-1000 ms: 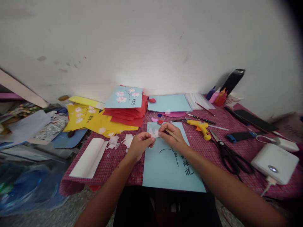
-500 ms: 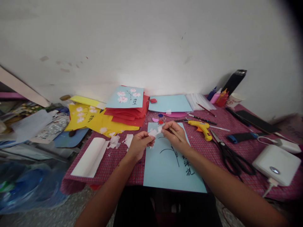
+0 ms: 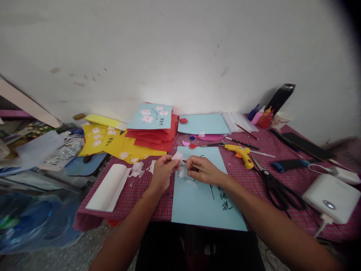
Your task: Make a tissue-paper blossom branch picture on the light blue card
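My left hand (image 3: 166, 167) pinches a small piece of white tissue paper (image 3: 177, 155) over the left edge of a light-blue sheet (image 3: 197, 210). Close beside it, my right hand (image 3: 201, 169) is closed with its fingertips together near the paper's edge; what they hold is hidden. Beneath the hands, white scraps (image 3: 181, 173) show, and a blurred one (image 3: 191, 183) is over the blue sheet. Black brush lines and handwritten characters (image 3: 225, 197) mark the sheet, partly covered by my right hand and forearm.
Left are folded white paper (image 3: 108, 187), torn tissue (image 3: 137, 169) and yellow sheets (image 3: 135, 149). Behind stands a red paper stack (image 3: 158, 141) topped by a blue flower picture (image 3: 150, 116). Right lie a yellow glue gun (image 3: 239, 152), black scissors (image 3: 278, 190) and a white power bank (image 3: 331, 197).
My right hand has moved slightly down and turned, and the white bit at its fingertips no longer shows there. A blurred scrap now appears over the blue sheet. My left hand still pinches tissue.
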Available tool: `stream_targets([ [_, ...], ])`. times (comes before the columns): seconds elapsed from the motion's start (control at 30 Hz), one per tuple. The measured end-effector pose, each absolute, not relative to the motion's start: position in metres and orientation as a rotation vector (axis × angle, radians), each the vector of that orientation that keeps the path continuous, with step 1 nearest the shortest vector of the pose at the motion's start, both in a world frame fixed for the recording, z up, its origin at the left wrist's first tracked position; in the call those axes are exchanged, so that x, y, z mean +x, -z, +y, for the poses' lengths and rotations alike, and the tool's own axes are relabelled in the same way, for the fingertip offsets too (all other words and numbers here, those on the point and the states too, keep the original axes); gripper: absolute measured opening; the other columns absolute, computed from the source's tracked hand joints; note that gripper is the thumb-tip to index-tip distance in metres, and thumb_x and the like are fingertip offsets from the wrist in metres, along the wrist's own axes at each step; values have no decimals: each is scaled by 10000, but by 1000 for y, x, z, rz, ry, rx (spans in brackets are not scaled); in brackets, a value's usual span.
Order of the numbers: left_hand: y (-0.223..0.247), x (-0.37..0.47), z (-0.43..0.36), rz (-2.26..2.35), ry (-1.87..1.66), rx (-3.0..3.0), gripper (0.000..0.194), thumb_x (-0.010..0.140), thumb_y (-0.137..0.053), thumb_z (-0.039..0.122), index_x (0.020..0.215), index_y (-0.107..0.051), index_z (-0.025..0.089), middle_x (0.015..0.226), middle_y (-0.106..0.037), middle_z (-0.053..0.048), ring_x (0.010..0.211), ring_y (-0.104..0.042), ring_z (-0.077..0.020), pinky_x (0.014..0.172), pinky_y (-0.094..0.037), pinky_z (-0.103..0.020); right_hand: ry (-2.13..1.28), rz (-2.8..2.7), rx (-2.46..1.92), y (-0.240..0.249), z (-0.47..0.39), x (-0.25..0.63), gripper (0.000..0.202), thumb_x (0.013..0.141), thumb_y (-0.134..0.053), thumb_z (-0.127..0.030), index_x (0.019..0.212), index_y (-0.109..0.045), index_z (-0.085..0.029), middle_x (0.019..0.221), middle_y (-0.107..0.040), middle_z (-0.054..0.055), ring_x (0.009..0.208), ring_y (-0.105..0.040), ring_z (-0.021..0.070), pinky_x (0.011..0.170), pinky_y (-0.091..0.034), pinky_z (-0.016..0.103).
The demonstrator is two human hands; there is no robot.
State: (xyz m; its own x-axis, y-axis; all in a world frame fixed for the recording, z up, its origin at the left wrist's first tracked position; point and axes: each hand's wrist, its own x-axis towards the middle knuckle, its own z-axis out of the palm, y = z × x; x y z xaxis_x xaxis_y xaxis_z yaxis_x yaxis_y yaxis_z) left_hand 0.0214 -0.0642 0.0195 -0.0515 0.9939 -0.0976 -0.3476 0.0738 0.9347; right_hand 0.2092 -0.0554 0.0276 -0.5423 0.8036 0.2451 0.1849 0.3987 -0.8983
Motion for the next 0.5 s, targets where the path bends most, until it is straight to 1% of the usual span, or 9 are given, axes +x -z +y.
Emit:
stream_targets([
  [0.13, -18, 22, -66, 1012, -1269, 886, 247, 622, -781, 233, 737, -578, 152, 664, -641, 4, 600, -598, -110, 609, -471, -243, -1017, -1737, -927, -27, -52, 210, 96, 833, -619, -277, 873, -570, -205, 719, -534, -21, 615, -469, 125, 561, -374, 247],
  [0.27, -16, 24, -68, 974, -1127, 967, 242, 644, -779, 251, 734, -577, 152, 669, -655, -15, 592, -598, -115, 598, -463, -245, -1032, -1658, -887, -28, -52, 209, 185, 825, -657, -323, 936, -561, -210, 883, -598, 18, 716, -536, 145, 636, -430, 269],
  [0.33, -15, 25, -69, 940, -1065, 1014, 240, 654, -779, 261, 752, -590, 152, 667, -653, -14, 603, -601, -117, 605, -463, -246, -1024, -1676, -880, -27, -52, 208, 175, 814, -666, -311, 901, -555, -208, 840, -583, 7, 706, -522, 142, 630, -421, 262],
  [0.43, -14, 25, -70, 918, -1019, 1052, 290, 634, -800, 257, 856, -645, 154, 729, -670, -19, 661, -621, -125, 644, -480, -252, -1026, -1695, -906, -24, -52, 207, 138, 812, -653, -280, 853, -543, -208, 710, -504, -32, 615, -443, 122, 563, -369, 243],
  [0.5, -13, 25, -70, 933, -1015, 1064, 301, 641, -801, 281, 880, -673, 150, 751, -677, -27, 676, -626, -127, 658, -488, -257, -1039, -1701, -906, -22, -51, 207, 133, 807, -653, -264, 853, -541, -209, 686, -479, -41, 598, -423, 117, 550, -357, 240],
])
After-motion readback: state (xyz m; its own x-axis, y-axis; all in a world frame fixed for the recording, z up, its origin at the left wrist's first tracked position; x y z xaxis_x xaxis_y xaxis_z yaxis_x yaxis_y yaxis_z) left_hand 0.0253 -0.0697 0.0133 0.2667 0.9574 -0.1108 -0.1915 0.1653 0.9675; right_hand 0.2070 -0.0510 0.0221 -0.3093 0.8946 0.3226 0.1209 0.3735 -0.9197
